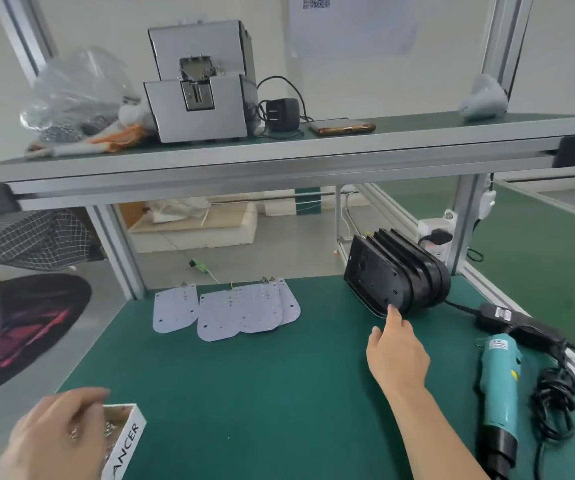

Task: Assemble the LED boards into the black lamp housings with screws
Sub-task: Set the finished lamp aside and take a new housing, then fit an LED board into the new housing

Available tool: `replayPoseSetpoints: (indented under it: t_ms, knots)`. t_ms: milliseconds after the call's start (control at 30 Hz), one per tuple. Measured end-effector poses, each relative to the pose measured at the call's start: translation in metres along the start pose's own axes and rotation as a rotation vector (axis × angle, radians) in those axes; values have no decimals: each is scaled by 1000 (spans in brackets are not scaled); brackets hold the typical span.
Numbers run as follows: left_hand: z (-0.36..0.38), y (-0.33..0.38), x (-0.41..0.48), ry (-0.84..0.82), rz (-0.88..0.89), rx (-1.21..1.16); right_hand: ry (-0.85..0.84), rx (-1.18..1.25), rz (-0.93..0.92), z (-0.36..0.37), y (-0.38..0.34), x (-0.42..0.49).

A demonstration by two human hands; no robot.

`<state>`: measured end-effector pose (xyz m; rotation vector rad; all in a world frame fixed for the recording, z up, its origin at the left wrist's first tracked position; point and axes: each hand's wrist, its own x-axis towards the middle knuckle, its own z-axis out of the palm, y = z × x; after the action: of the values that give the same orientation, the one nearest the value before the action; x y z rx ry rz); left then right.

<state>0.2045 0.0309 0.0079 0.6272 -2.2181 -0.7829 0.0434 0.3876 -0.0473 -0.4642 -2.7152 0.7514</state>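
LED boards, white flat panels with rounded ends (230, 311), lie loose and overlapping at the far edge of the green bench mat (279, 393), none of them inside a housing. The black plastic lamp housings (396, 275) stand on edge in a tight row at the far right, well apart from the boards. I judge the job barely begun: no board is seated, no screw is driven, and the teal electric screwdriver (499, 382) lies untouched on the mat to my right.

My right hand (398, 351) reaches to the nearest housing with its fingers loosely extended and the forefinger tip touching the lower rim, gripping nothing. My left hand (57, 438) hovers over the small white cardboard box (125, 441) of silvery screws (111, 427) at the near left. It is blurred, so I cannot tell whether it pinches any. I cannot count the housings in the row or see whether the rear ones are empty, and the box is partly cut off by the bottom of the view.
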Motion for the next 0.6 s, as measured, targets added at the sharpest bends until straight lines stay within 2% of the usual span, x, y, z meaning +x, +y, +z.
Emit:
replayPoseSetpoints:
  t_ms: [67,200,267,367,500,600]
  knots:
    - [17,27,7,-67,80,-14,-19,0,6,-2,0,1]
    - [87,54,74,-299,-174,55,-65,-8,17,-5,2,1]
    - [118,57,98,-402,-224,148,-65,-8,13,-7,2,1]
    - [158,69,110,-494,-160,278,-52,14,10,-7,2,4]
    - [213,101,95,-604,-76,284,-68,20,29,-5,2,4]
    - [240,120,77,-666,-6,426,-57,79,29,-6,2,4]
